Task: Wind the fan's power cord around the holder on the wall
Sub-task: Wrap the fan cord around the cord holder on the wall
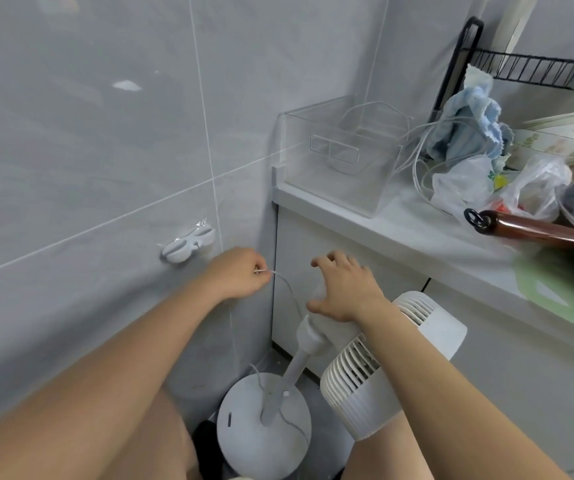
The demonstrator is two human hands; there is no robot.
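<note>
A white pedestal fan (375, 368) stands on the floor in the corner, its round base (244, 441) below and its head tilted toward the lower right. The thin white power cord (290, 291) rises from the base in an arc. My left hand (240, 273) pinches the cord's upper end, just right of and slightly below the white cord holder (187, 244) stuck on the grey tiled wall. No cord is on the holder. My right hand (342, 289) hovers with fingers spread above the fan's neck, holding nothing.
A white cabinet with a countertop (417, 233) fills the right side. On it are a clear plastic bin (341, 157), loose white cables, plastic bags, a blue cloth, a black dish rack (535, 69) and a pan with a brown handle (535, 230).
</note>
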